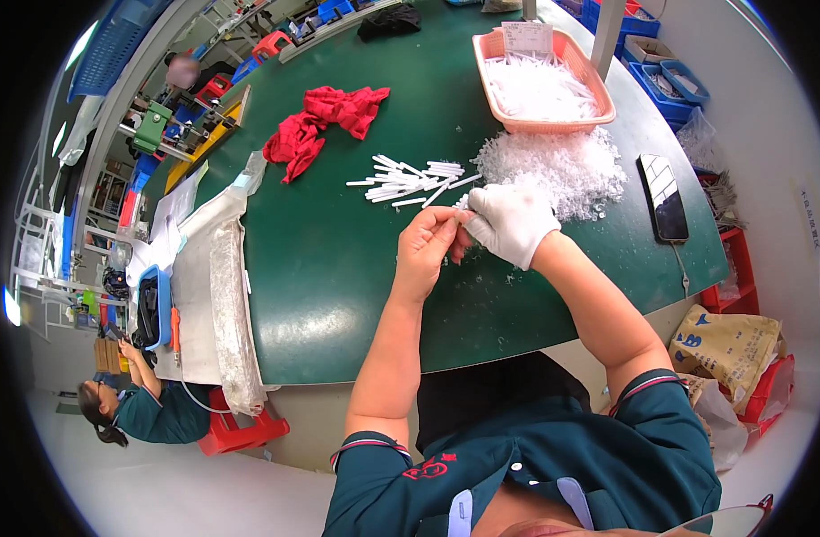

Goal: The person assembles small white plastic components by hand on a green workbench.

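My bare left hand (428, 243) and my right hand (514, 222), in a white glove, meet fingertip to fingertip over the green table (329, 268). Both are closed in a pinch. Something small and whitish shows at the fingertips, but the fingers cover most of it and I cannot make out its kind. Just beyond my left hand lies a loose group of short white sticks (401, 182). A wide heap of small clear plastic pieces (553, 170) spreads beyond my right hand, close to the glove. Several tiny bits lie scattered around my wrists.
An orange plastic basket (605, 106) full of white sticks stands behind the heap. A phone (664, 199) with a cable lies at the right. Crumpled red cloth (307, 148) is at the far left, and a black cloth (389, 21) lies farther back. Another person (159, 407) sits at the left.
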`<action>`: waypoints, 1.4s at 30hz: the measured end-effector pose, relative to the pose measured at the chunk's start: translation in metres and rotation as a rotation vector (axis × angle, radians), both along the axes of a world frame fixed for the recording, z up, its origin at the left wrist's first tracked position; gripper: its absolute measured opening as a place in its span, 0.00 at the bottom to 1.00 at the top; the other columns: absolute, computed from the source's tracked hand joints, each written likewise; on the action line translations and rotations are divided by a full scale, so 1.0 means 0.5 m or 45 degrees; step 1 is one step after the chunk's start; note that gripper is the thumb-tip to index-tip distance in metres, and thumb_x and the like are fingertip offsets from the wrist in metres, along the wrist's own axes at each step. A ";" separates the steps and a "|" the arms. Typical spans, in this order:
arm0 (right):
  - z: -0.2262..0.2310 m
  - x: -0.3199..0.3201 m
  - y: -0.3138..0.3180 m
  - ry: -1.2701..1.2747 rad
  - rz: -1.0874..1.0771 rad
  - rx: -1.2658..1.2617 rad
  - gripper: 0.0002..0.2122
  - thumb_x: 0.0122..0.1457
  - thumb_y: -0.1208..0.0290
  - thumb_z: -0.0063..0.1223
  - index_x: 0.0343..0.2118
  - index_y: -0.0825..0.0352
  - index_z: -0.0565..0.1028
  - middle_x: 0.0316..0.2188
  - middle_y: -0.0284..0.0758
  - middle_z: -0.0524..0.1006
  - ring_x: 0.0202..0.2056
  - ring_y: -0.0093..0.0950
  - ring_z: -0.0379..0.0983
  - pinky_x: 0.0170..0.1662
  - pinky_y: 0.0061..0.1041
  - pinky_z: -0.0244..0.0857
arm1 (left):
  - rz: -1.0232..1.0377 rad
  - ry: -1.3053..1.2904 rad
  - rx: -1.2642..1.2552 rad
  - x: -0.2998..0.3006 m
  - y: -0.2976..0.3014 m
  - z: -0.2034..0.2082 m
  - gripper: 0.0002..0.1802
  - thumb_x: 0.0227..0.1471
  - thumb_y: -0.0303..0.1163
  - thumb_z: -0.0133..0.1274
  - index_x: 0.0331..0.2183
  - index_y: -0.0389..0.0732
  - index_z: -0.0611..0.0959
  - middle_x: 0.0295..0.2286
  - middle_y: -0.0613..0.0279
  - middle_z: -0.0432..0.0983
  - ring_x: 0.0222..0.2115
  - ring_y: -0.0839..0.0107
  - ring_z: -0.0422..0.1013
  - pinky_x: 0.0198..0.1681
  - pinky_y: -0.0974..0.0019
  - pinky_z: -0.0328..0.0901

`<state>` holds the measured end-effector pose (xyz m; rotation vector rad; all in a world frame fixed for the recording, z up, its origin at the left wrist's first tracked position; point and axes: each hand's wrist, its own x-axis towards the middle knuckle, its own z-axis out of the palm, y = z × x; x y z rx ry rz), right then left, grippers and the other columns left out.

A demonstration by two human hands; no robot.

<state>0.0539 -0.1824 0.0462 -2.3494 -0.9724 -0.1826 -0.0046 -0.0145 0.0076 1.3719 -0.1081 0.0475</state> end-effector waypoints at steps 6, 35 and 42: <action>-0.004 0.006 -0.007 0.377 0.036 0.118 0.17 0.60 0.56 0.43 0.26 0.65 0.74 0.23 0.43 0.76 0.29 0.44 0.74 0.33 0.38 0.66 | 0.064 -0.091 0.004 0.003 -0.006 0.000 0.09 0.59 0.28 0.48 0.41 0.35 0.75 0.26 0.62 0.76 0.23 0.78 0.69 0.27 0.74 0.65; -0.014 -0.002 0.015 -0.146 -0.012 0.148 0.10 0.53 0.63 0.52 0.25 0.65 0.72 0.23 0.42 0.74 0.28 0.43 0.73 0.32 0.40 0.66 | 0.020 0.087 -0.285 0.002 0.008 0.000 0.10 0.58 0.33 0.49 0.41 0.39 0.73 0.28 0.58 0.78 0.18 0.73 0.68 0.21 0.72 0.63; -0.007 -0.009 0.012 -0.195 -0.078 0.045 0.10 0.55 0.62 0.51 0.24 0.64 0.73 0.22 0.41 0.75 0.28 0.41 0.74 0.32 0.39 0.66 | -0.062 0.068 -0.296 0.004 0.003 -0.003 0.08 0.59 0.32 0.47 0.39 0.39 0.76 0.22 0.62 0.73 0.18 0.76 0.64 0.20 0.74 0.60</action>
